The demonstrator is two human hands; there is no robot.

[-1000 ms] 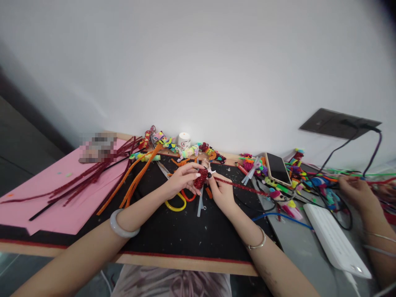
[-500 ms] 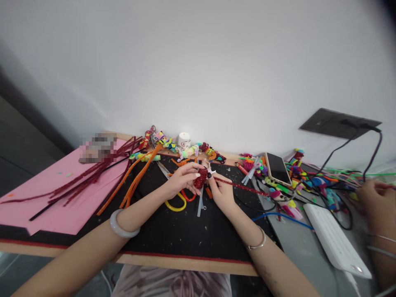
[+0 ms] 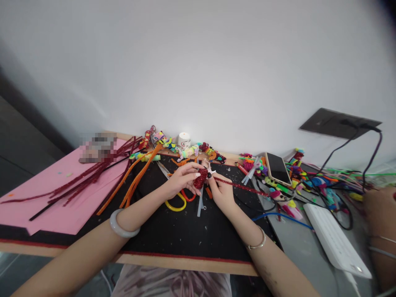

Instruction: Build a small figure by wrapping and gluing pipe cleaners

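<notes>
Over the black mat (image 3: 173, 235), my left hand (image 3: 182, 179) closes its fingers round a coiled bundle of dark red glittery pipe cleaner (image 3: 200, 180). My right hand (image 3: 221, 193) pinches the same red piece at its right side, beside a small black bead-like ball (image 3: 209, 175) and a white bit. From there a straight length of red pipe cleaner (image 3: 244, 188) runs out to the right. Below the hands hangs or lies a pale translucent strip (image 3: 200, 204); I cannot tell whether it is attached. Scissors with yellow and red handles (image 3: 176, 204) lie under my left hand.
Red pipe cleaners (image 3: 99, 165) lie on pink sheets (image 3: 62, 218) at left, with orange ones (image 3: 133, 185) beside them. Small colourful figures and a white cup-like container (image 3: 184, 140) line the wall. At right are a phone (image 3: 277, 168), a white power strip (image 3: 337, 241) and another person's hand (image 3: 380, 210).
My hands stay in nearly the same place on the red piece. The other person's hand at the right edge has shifted slightly right and down.
</notes>
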